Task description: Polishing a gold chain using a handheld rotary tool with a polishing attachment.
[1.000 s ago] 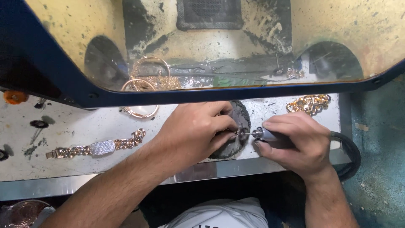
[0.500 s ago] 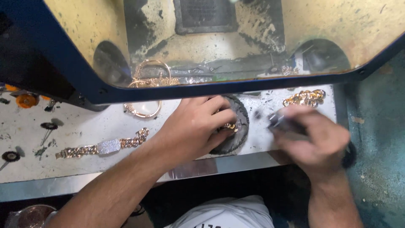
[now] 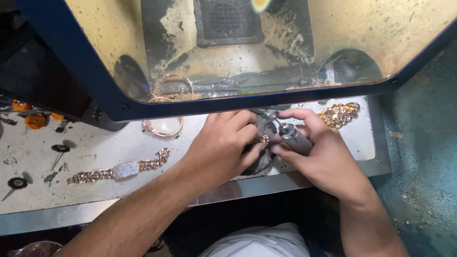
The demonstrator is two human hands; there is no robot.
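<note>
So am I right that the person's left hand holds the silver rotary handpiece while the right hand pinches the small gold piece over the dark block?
Not quite: the hands are swapped. In the head view the right hand holds the silver rotary handpiece, while the left hand pinches the small gold piece over the dark block.

Left hand (image 3: 223,145) curled, fingers pinched together, right hand (image 3: 319,152) fisted in a closed grip, fingertips touching
</note>
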